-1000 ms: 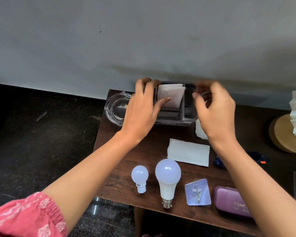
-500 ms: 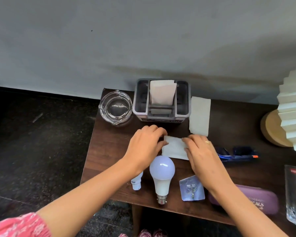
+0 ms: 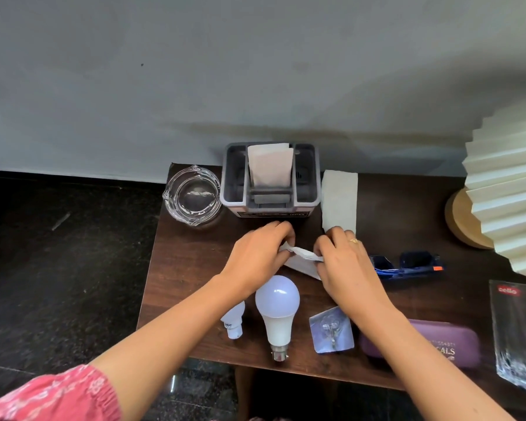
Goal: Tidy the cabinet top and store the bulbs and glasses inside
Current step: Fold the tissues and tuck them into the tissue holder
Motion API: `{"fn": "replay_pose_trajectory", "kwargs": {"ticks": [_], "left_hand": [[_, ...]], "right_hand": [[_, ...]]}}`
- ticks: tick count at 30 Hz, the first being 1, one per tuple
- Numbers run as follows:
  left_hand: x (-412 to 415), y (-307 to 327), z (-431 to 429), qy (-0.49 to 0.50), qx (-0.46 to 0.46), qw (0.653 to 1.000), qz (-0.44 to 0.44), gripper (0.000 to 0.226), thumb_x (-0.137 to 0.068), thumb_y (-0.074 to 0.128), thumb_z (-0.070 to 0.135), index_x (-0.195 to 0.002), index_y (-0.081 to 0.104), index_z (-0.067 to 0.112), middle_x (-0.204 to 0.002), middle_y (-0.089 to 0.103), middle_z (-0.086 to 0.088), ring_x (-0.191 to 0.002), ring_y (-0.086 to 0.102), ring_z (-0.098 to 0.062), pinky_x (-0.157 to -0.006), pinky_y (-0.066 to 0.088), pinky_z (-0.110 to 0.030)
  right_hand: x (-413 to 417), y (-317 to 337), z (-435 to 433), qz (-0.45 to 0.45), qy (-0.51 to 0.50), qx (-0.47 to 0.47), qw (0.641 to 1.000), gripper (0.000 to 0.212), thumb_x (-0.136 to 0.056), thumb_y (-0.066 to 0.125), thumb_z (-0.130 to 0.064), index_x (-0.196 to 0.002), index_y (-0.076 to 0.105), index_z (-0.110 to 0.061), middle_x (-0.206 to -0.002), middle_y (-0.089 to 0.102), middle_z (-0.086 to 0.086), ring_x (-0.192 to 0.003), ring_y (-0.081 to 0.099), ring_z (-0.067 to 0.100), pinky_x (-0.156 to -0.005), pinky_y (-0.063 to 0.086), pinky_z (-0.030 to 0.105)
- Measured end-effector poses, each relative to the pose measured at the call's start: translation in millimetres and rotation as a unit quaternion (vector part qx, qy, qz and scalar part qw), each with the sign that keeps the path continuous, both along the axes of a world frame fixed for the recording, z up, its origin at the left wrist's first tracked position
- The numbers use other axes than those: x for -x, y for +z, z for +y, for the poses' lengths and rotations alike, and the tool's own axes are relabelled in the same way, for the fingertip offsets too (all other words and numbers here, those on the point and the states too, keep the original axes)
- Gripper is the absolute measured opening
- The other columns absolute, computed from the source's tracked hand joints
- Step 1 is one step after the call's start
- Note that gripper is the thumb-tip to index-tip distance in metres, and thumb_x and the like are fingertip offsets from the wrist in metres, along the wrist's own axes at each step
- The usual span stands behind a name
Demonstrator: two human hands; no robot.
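Note:
On the dark wooden cabinet top [image 3: 192, 262], my left hand [image 3: 257, 256] and my right hand [image 3: 343, 262] both pinch a white tissue [image 3: 302, 262] and lift its near edge off the wood. Just in front of them lies a large white bulb [image 3: 277, 308], cap toward me. A small white bulb [image 3: 234, 322] is partly hidden under my left forearm. Dark blue glasses [image 3: 407, 264] lie to the right of my right hand. A purple glasses case [image 3: 438, 346] sits at the front edge, partly covered by my right forearm.
A grey tissue holder [image 3: 271, 179] with tissues stands at the back, a glass ashtray [image 3: 192, 196] to its left and a loose tissue [image 3: 340, 202] to its right. A hook in a clear packet [image 3: 331, 329], a drinking glass [image 3: 516, 335] and a pleated lamp [image 3: 510, 189] occupy the right.
Both hands left the tissue holder, came down to the tissue in the middle of the top, and now grip and raise it. The view has shifted slightly.

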State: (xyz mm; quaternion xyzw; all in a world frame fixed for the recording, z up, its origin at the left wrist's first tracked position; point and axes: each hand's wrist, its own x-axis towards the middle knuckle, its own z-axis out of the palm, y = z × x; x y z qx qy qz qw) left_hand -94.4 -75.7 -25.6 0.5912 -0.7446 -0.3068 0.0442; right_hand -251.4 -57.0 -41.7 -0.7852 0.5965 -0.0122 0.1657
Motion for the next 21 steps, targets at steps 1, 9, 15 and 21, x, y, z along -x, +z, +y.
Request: {"fn": "replay_pose_trajectory", "kwargs": {"ticks": [1, 9, 15, 21], "left_hand": [[0, 2, 0, 0.01, 0.004, 1.0, 0.016, 0.013, -0.084, 0.057, 0.019, -0.095, 0.05, 0.019, -0.093, 0.06, -0.001, -0.083, 0.056, -0.023, -0.066, 0.042, -0.033], [23, 18, 9, 0.148, -0.009, 0.967, 0.206, 0.034, -0.087, 0.058, 0.033, -0.114, 0.042, 0.019, -0.091, 0.064, 0.011, -0.061, 0.057, -0.014, -0.072, 0.051, -0.038], [59, 17, 15, 0.082, -0.027, 0.977, 0.196, 0.04, -0.091, 0.052, 0.022, -0.129, 0.039, 0.014, -0.125, 0.051, 0.0, -0.092, 0.056, -0.01, -0.092, 0.045, -0.029], [74, 11, 3, 0.034, 0.009, 0.989, 0.146, 0.057, -0.092, 0.044, 0.005, -0.143, 0.019, 0.006, -0.153, 0.018, -0.014, -0.141, 0.02, -0.025, -0.112, 0.01, -0.018]], "right_hand": [[1, 3, 1, -0.022, -0.01, 0.003, 1.0, 0.026, -0.059, 0.073, 0.001, -0.075, 0.056, -0.01, -0.074, 0.059, 0.01, -0.068, 0.056, 0.029, -0.058, 0.045, 0.036], [16, 34, 5, -0.353, -0.334, -0.014, 0.874, 0.01, -0.087, 0.057, -0.013, -0.09, 0.048, -0.018, -0.083, 0.052, -0.004, -0.071, 0.05, 0.0, -0.058, 0.038, 0.003], [21, 33, -20, -0.4, -0.445, -0.03, 0.801, 0.024, -0.091, 0.05, -0.014, -0.115, 0.047, -0.013, -0.105, 0.052, -0.001, -0.095, 0.052, 0.012, -0.071, 0.045, 0.025], [26, 23, -50, -0.389, -0.466, -0.062, 0.792, 0.022, -0.089, 0.054, -0.012, -0.111, 0.051, -0.013, -0.113, 0.059, 0.008, -0.1, 0.057, 0.019, -0.074, 0.048, 0.027]]}}
